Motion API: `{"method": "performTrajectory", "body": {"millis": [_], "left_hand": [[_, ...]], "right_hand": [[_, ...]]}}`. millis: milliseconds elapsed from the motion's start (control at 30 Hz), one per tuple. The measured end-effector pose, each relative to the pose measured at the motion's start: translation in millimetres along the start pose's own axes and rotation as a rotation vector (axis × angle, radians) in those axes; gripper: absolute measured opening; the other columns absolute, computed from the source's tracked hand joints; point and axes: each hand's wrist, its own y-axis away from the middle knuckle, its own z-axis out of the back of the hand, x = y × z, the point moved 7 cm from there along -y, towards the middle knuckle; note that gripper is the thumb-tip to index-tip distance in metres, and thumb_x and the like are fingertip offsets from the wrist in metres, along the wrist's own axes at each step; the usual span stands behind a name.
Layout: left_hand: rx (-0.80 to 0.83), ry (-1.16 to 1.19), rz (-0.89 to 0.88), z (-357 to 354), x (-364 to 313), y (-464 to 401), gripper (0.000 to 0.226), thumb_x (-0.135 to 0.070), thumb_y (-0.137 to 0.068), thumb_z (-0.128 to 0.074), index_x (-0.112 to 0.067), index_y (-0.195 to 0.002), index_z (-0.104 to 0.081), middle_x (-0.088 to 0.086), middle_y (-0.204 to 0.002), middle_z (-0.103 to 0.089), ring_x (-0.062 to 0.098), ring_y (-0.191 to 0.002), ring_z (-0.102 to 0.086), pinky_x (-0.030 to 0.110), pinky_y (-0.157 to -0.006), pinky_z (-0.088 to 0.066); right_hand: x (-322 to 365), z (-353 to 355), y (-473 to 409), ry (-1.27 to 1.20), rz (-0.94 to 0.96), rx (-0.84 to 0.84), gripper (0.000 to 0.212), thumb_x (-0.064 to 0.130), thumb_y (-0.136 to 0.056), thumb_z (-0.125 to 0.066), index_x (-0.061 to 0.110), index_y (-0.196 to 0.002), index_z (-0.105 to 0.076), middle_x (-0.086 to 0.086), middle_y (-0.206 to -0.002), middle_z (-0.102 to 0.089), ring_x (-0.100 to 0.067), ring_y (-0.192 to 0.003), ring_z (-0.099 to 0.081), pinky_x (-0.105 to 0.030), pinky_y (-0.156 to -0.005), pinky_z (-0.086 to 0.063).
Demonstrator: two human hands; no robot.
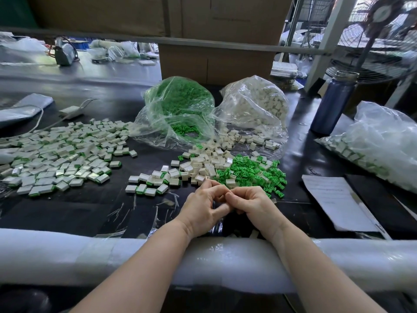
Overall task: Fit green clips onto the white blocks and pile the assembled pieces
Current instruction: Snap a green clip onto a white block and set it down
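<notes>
Both hands met just near of the loose parts, the left hand (203, 205) and right hand (250, 203) touching fingertip to fingertip, fingers curled inward around something too hidden to name; whether a block and clip sat between them could not be told. The supply lay directly far of the fingers: the heap of white blocks (203, 164) straight ahead and slightly left, the green clips (250, 171) ahead and to the right, nearer the right hand. A few finished pieces (146, 188) lay just left of the left hand, and the big pile of assembled pieces (58, 154) spread well off to the far left on the dark surface (79, 211), so dropping off a finished part probably fell to the left hand.
</notes>
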Motion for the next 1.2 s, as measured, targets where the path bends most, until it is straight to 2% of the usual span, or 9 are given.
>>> {"method": "performTrajectory", "body": {"millis": [167, 333, 467, 600, 833, 1200], "left_hand": [[0.013, -0.032, 0.007, -0.8, 0.4, 0.1, 0.009, -0.039, -0.069, -0.055, -0.046, -0.075, -0.055, -0.011, -0.098, -0.047, 0.021, -0.09, -0.056, 0.043, -0.089, -0.045], [0.022, -0.083, 0.01, -1.9, 0.9, 0.1, 0.008, -0.04, -0.069, -0.053, -0.043, -0.077, -0.053, -0.011, -0.099, -0.047, 0.018, -0.091, -0.054, 0.044, -0.094, -0.04], [0.031, -0.068, 0.01, -2.3, 0.8, 0.5, 0.009, -0.033, -0.074, -0.058, -0.039, -0.08, -0.055, -0.009, -0.101, -0.047, 0.019, -0.093, -0.054, 0.045, -0.096, -0.039], [0.026, -0.077, -0.005, -1.8, 1.6, 0.3, 0.021, -0.019, -0.082, -0.063, -0.038, -0.082, -0.054, -0.009, -0.101, -0.046, 0.016, -0.093, -0.053, 0.046, -0.098, -0.037], [0.032, -0.096, -0.01, -2.2, -0.9, 0.8, 0.022, -0.019, -0.082, -0.063, -0.039, -0.08, -0.052, -0.009, -0.101, -0.046, 0.015, -0.092, -0.052, 0.045, -0.098, -0.036], [0.029, -0.11, -0.027, -2.0, -4.6, 1.5, 0.024, -0.02, -0.082, -0.062, -0.041, -0.079, -0.05, -0.01, -0.102, -0.046, 0.011, -0.089, -0.049, 0.044, -0.099, -0.035]], "right_hand": [[-0.2, 0.8, 0.2, 0.001, -0.01, -0.015, 0.017, 0.003, -0.088, -0.056, -0.008, -0.084, -0.069, 0.0, -0.054, -0.055, -0.001, -0.047, -0.043, -0.012, -0.048, -0.035], [-0.4, 1.8, 0.2, 0.035, -0.014, -0.04, 0.02, 0.003, -0.088, -0.056, -0.013, -0.085, -0.067, -0.01, -0.063, -0.052, -0.004, -0.048, -0.04, -0.013, -0.047, -0.033], [-1.6, 2.1, 0.4, 0.023, -0.026, -0.041, 0.019, 0.001, -0.088, -0.056, -0.013, -0.083, -0.067, -0.007, -0.058, -0.053, -0.003, -0.047, -0.041, -0.013, -0.047, -0.033], [-2.4, 2.1, 0.6, 0.001, -0.041, -0.035, 0.02, 0.001, -0.088, -0.056, -0.017, -0.085, -0.065, -0.005, -0.055, -0.052, -0.003, -0.046, -0.041, -0.013, -0.047, -0.033], [-2.5, 1.4, 1.0, -0.021, -0.052, -0.031, 0.021, 0.001, -0.088, -0.056, -0.019, -0.086, -0.063, -0.007, -0.057, -0.052, -0.005, -0.048, -0.041, -0.014, -0.048, -0.034], [-3.9, 1.6, 1.7, -0.044, -0.059, -0.018, 0.02, 0.002, -0.087, -0.057, -0.017, -0.081, -0.063, 0.001, -0.05, -0.055, -0.003, -0.045, -0.044, -0.013, -0.045, -0.036]]}}
